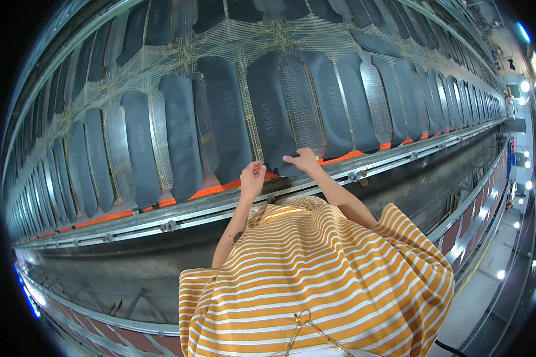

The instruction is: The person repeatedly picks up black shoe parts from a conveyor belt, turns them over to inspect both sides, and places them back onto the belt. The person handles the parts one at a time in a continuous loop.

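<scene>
Directly in front of me, a dark grey fabric panel (269, 107) with rounded corners and a printed mark lies on the long table. Its near end lies between my two hands, and a dark edge there looks slightly lifted. My left hand (253, 179) is at the near left corner of this panel, fingers curled in; whatever they may pinch is hidden. Beside the near right corner is my right hand (304, 160), its thumb stretched out toward the left and its fingers loosely bent, with nothing visible in it.
Similar grey panels (141, 143) lie in rows on both sides, with clear gridded templates (301, 95) between them. An orange strip (208, 189) runs under their near ends. A metal rail (190, 217) with bolts edges the table, close to my striped shirt.
</scene>
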Demonstrator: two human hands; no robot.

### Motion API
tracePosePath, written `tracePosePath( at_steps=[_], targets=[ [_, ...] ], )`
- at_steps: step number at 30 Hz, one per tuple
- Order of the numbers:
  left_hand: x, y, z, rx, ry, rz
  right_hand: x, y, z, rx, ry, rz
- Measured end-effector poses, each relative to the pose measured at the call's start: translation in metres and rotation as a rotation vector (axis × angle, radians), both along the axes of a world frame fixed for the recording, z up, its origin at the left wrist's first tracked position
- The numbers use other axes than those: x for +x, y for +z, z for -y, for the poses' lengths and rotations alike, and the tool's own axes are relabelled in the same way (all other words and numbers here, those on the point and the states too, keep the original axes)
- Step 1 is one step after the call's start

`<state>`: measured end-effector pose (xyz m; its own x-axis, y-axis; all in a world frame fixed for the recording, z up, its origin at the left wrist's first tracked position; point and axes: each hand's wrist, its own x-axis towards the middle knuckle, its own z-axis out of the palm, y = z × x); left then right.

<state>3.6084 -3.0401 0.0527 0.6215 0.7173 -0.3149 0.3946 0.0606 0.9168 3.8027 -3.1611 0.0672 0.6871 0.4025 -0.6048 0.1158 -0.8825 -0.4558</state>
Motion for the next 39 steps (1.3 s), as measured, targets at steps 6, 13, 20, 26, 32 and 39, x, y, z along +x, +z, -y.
tracePosePath(
  at_steps=[6,13,20,26,32,39],
  targets=[
    [0.027,0.006,0.004,-0.476,0.175,-0.22,0.03,-0.004,-0.013,0.319,-0.279,-0.768],
    [0.052,-0.051,0.028,-1.13,0.686,0.301,0.036,-0.008,0.017,0.151,-0.156,-0.947],
    [0.103,0.088,-0.015,-0.679,0.73,0.355,0.066,0.104,-0.044,0.553,-0.238,-0.918],
    [0.118,0.286,-0.007,-0.388,0.574,0.551,0.1,0.286,-0.036,0.844,0.23,-0.451],
    [0.078,0.307,-0.018,-1.046,0.341,1.048,0.123,0.33,-0.032,0.771,0.886,-0.476],
    [0.068,0.155,-0.104,-0.896,0.688,0.891,0.176,0.29,-0.039,0.242,1.27,-0.523]
  ],
)
